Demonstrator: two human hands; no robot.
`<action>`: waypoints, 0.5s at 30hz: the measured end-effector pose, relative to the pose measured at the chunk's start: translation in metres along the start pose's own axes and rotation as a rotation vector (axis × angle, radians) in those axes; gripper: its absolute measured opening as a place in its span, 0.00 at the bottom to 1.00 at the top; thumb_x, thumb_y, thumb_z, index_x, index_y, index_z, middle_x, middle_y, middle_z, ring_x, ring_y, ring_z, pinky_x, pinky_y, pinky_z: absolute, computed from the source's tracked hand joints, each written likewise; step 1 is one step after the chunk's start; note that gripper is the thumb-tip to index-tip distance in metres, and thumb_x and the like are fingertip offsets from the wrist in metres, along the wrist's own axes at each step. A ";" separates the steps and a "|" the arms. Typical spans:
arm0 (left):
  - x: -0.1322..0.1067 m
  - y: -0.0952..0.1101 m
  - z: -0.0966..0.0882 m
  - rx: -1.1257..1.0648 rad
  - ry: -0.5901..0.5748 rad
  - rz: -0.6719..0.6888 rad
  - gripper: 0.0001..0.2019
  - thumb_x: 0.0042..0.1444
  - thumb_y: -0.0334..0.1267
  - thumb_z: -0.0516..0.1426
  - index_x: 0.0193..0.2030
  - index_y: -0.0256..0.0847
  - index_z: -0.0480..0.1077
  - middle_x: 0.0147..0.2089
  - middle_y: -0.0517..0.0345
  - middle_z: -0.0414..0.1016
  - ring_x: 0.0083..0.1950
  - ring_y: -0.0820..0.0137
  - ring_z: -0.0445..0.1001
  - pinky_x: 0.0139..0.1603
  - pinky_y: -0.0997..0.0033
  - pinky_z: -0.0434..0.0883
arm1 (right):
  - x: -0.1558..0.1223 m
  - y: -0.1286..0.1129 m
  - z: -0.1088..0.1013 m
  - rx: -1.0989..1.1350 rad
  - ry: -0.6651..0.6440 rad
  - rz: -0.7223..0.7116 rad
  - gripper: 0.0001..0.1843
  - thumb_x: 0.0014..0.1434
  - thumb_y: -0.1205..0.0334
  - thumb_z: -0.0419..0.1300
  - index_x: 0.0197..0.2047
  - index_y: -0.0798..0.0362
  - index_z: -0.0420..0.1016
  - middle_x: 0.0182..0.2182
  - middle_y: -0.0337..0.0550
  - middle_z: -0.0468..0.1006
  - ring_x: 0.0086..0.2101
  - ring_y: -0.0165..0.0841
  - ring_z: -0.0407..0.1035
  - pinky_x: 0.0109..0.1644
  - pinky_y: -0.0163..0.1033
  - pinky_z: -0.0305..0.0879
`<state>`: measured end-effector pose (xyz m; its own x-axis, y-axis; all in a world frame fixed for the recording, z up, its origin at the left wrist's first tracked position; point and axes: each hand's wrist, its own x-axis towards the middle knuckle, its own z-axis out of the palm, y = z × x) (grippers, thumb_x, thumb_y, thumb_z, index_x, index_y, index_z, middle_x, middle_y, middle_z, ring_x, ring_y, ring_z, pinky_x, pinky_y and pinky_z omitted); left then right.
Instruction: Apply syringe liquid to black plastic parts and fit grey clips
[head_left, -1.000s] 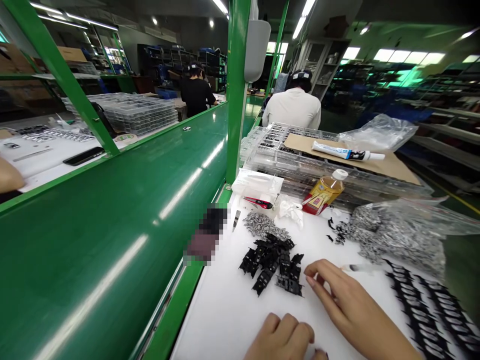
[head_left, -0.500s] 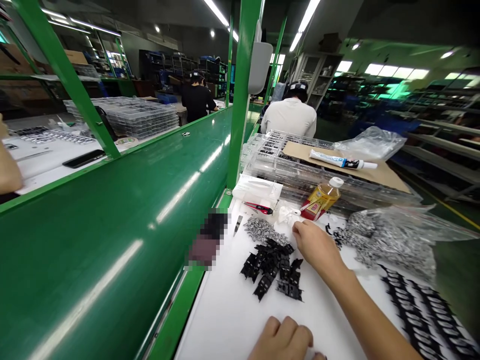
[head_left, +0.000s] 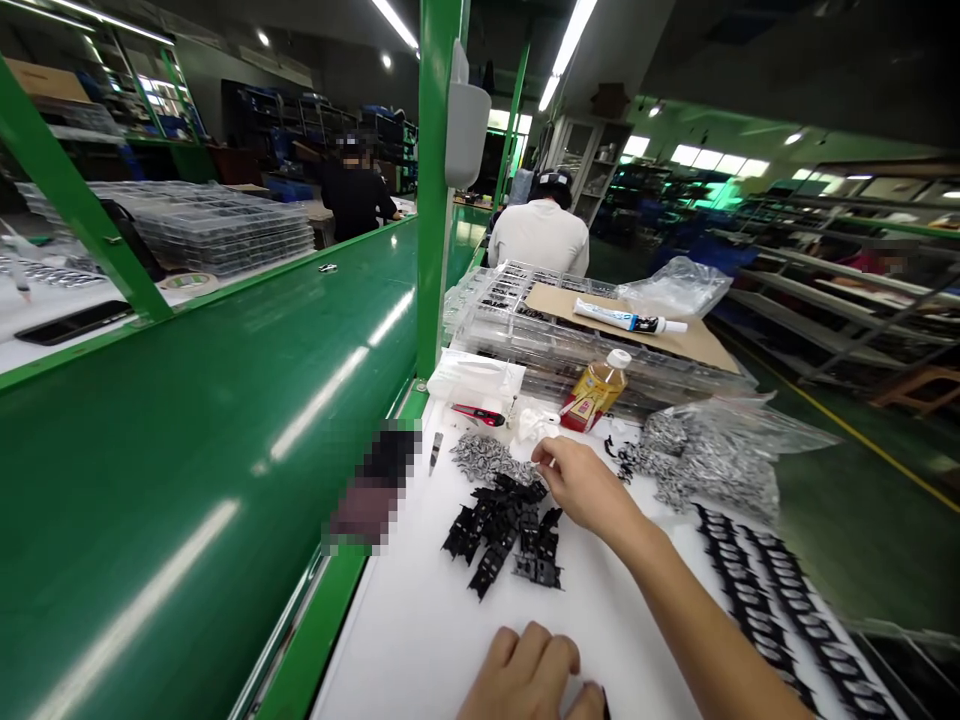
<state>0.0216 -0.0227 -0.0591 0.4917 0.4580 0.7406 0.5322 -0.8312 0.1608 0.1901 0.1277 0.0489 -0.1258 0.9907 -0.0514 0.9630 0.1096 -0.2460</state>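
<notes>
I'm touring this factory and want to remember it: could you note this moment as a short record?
Right hand: bare right hand, pinched beside a heap of small silver metal parts; any held part is too small to tell.
Left hand: bare left hand, curled on the white work table, below a pile of black plastic pieces.
Nearby: clear plastic bag of silver parts, red utility knife, plastic bottle of amber liquid.
Beyond: person in a white top.

A factory assembly line: green conveyor belt (head_left: 187, 450), bench (head_left: 382, 670) of black plastic parts (head_left: 499, 530).
</notes>
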 end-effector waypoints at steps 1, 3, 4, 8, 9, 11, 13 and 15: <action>0.000 0.000 -0.001 0.004 -0.009 0.001 0.09 0.60 0.36 0.65 0.43 0.43 0.68 0.37 0.59 0.68 0.36 0.67 0.64 0.35 0.65 0.53 | 0.004 0.000 0.002 0.009 0.001 0.001 0.16 0.71 0.52 0.64 0.56 0.53 0.77 0.53 0.47 0.80 0.50 0.39 0.77 0.55 0.52 0.78; 0.000 0.000 -0.003 0.013 -0.025 0.000 0.09 0.60 0.36 0.65 0.42 0.43 0.68 0.38 0.59 0.68 0.36 0.67 0.64 0.35 0.65 0.53 | 0.011 0.001 0.006 0.027 -0.009 -0.001 0.17 0.71 0.52 0.64 0.56 0.53 0.77 0.53 0.47 0.80 0.49 0.39 0.77 0.54 0.52 0.78; 0.001 0.000 -0.004 0.018 -0.031 0.000 0.09 0.60 0.36 0.65 0.42 0.43 0.68 0.37 0.59 0.67 0.36 0.67 0.64 0.35 0.65 0.53 | 0.014 0.002 0.007 0.036 -0.019 -0.007 0.17 0.71 0.52 0.64 0.56 0.53 0.77 0.53 0.47 0.80 0.49 0.38 0.77 0.54 0.51 0.78; 0.002 0.000 -0.006 0.024 -0.033 -0.007 0.10 0.60 0.35 0.64 0.45 0.44 0.68 0.37 0.60 0.68 0.35 0.67 0.64 0.34 0.65 0.52 | 0.018 0.004 0.009 0.058 -0.031 -0.030 0.16 0.71 0.52 0.64 0.56 0.52 0.77 0.54 0.48 0.80 0.50 0.38 0.77 0.55 0.51 0.78; 0.002 0.000 -0.006 0.021 -0.028 -0.010 0.10 0.59 0.35 0.64 0.44 0.45 0.69 0.37 0.60 0.68 0.35 0.67 0.64 0.34 0.65 0.52 | 0.018 0.004 0.010 0.062 -0.033 -0.033 0.16 0.71 0.52 0.64 0.56 0.52 0.77 0.54 0.48 0.80 0.50 0.39 0.77 0.55 0.52 0.78; 0.003 0.000 -0.007 0.012 -0.023 -0.017 0.09 0.58 0.34 0.64 0.43 0.44 0.69 0.37 0.60 0.68 0.35 0.67 0.63 0.34 0.64 0.53 | 0.019 0.004 0.011 0.071 -0.043 -0.032 0.17 0.71 0.52 0.64 0.56 0.53 0.77 0.54 0.48 0.80 0.50 0.39 0.77 0.55 0.52 0.78; 0.004 0.000 -0.008 0.002 -0.024 -0.024 0.09 0.57 0.33 0.64 0.42 0.44 0.69 0.37 0.60 0.68 0.35 0.67 0.63 0.34 0.64 0.53 | 0.021 0.005 0.011 0.083 -0.055 -0.024 0.17 0.71 0.51 0.64 0.56 0.53 0.77 0.53 0.47 0.80 0.49 0.38 0.77 0.54 0.51 0.78; 0.005 0.000 -0.010 -0.003 -0.030 -0.031 0.09 0.57 0.33 0.64 0.42 0.44 0.70 0.37 0.60 0.68 0.36 0.67 0.64 0.34 0.64 0.54 | 0.022 0.006 0.012 0.102 -0.060 -0.020 0.17 0.71 0.51 0.64 0.56 0.53 0.77 0.53 0.47 0.80 0.48 0.38 0.77 0.53 0.50 0.78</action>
<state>0.0175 -0.0234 -0.0490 0.4955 0.4929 0.7152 0.5454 -0.8174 0.1855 0.1898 0.1493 0.0349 -0.1613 0.9815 -0.1027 0.9314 0.1170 -0.3448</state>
